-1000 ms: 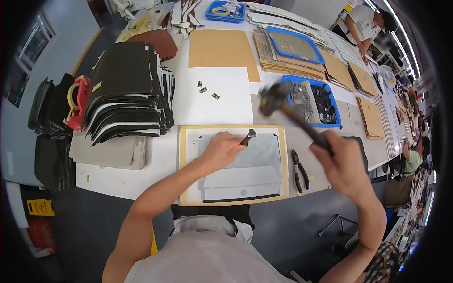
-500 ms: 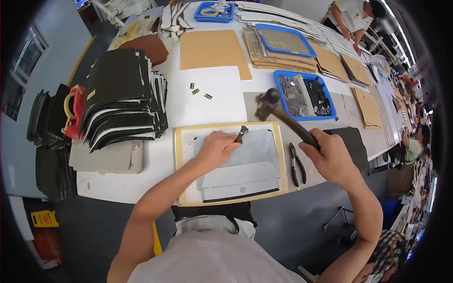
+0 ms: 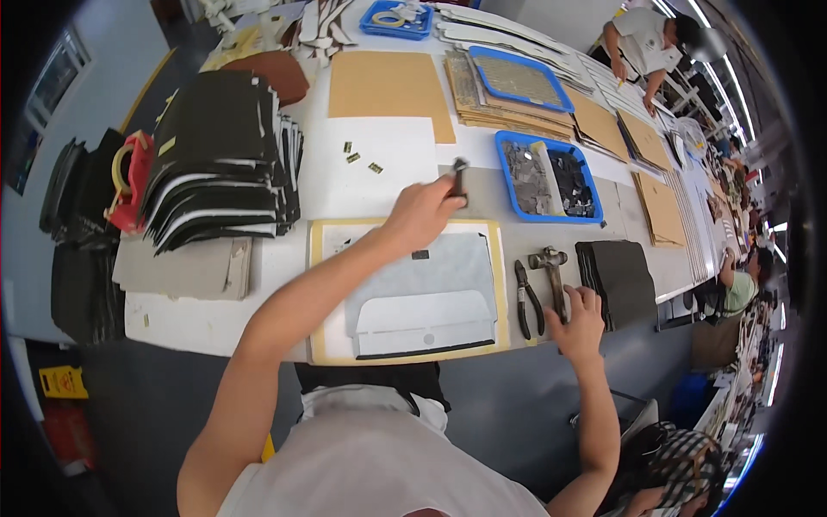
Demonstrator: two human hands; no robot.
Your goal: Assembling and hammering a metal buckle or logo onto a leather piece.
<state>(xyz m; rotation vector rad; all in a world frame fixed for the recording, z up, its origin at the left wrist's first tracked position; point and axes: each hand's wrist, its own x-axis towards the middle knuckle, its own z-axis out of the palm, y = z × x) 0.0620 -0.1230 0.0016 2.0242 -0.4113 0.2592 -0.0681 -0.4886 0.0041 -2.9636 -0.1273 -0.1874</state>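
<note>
My left hand (image 3: 420,215) reaches past the far edge of the yellow-rimmed cutting mat (image 3: 320,293) and grips a short dark metal punch (image 3: 459,177) above the grey table strip. A grey flap-shaped piece (image 3: 431,297) lies on the mat with a small dark rectangle (image 3: 419,255) near its top. My right hand (image 3: 575,317) rests low at the table's front edge, fingers apart, touching the end of the hammer (image 3: 551,271), which lies flat on the table. Black pliers (image 3: 525,297) lie just left of the hammer.
A fanned stack of dark sheets (image 3: 215,164) sits at the left beside a red tape dispenser (image 3: 129,177). A blue tray (image 3: 551,177) of dark pieces, a dark stack (image 3: 620,280), brown boards (image 3: 388,86) and small brass fittings (image 3: 357,159) surround the mat. Another person (image 3: 646,43) works far back.
My right hand brought the raised hammer down and laid it on the table beside the pliers. My left hand lifted the punch off the grey piece and carried it away beyond the mat.
</note>
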